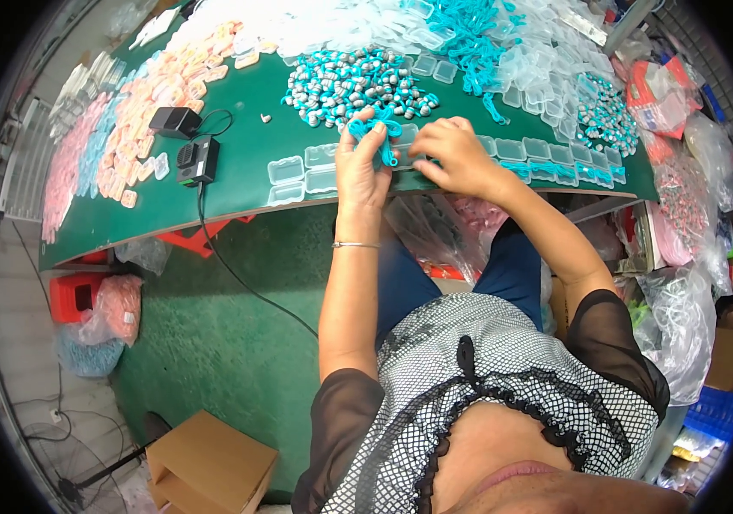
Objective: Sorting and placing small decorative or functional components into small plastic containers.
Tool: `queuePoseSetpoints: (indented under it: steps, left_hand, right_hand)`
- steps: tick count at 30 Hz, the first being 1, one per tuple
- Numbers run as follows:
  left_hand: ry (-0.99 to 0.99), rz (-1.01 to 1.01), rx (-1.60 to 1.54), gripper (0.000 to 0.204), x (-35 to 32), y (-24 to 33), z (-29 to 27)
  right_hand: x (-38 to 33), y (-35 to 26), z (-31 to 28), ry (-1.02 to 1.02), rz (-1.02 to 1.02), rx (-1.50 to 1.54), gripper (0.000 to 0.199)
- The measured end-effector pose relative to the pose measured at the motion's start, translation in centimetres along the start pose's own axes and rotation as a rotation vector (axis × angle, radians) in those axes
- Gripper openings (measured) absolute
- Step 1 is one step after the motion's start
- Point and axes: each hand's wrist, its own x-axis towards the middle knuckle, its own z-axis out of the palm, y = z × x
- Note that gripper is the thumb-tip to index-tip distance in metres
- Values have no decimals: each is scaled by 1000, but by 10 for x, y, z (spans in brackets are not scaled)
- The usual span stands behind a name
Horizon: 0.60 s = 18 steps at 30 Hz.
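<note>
A small bunch of looped turquoise cords [390,155] is gripped between the thumb and fingers of my left hand [361,167], above the table's near edge. To its right, my right hand [459,157] has bent fingers with the thumb apart; I see nothing held in it. Its fingertips are close to an open clear plastic box [402,135], partly hidden by both hands. Along the near edge stand open lidded boxes, two of them bare inside [286,182] on the left. Those on the right hold turquoise cords [552,170]. Behind my hands lies a heap of turquoise-and-grey beadlike pieces [351,84].
The green table [251,146] carries a black device [198,160] with a cable hanging off the edge. Peach pieces [131,137] lie left, more turquoise cords [469,34] and clear boxes [546,64] at the back. A cardboard box [212,458] stands on the floor.
</note>
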Motion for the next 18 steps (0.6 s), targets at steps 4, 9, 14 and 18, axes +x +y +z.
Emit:
queuePoseSetpoints:
  steps: [4,9,14,18]
  left_hand:
    - [-11,12,0,35,-3,-2,4]
    - [-2,-12,-22,35,-4,-6,5]
    - [57,-133,-144,38,-3,4,0]
    - [92,-74,-210,39,-4,13,-12]
  right_hand:
    - [16,-1,-13,134,136,372,20]
    - [34,-4,-9,49,381,756,22]
    - [32,13,11,284,352,959,15]
    - [22,19,11,195,339,750,15]
